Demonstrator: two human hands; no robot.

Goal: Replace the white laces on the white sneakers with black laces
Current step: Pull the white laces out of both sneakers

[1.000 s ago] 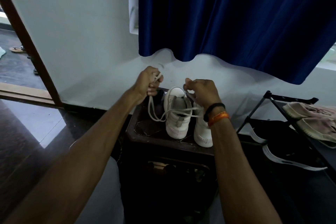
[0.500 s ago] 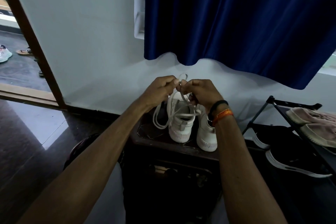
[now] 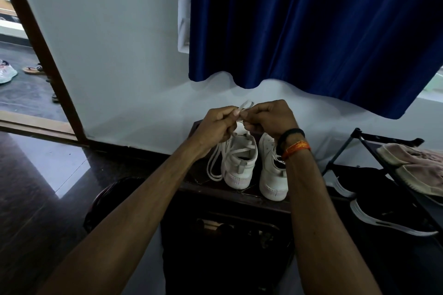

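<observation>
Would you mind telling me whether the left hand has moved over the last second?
Yes. The left hand has moved rightward, from left of the white sneakers to directly above them, meeting the right hand on the white lace.

Not much room to work here. Both hands, left hand and right hand, are bunched together pinching the white lace right above the two sneakers, which sit side by side directly below them on the dark cabinet top. Loops of lace hang down under the left hand, so reaching down there means snagging them. Just behind the hands is the wall, and the blue curtain hangs above them. Off to the right of the right hand the shoe rack blocks things. Left of the left hand it's open air over the floor.
</observation>
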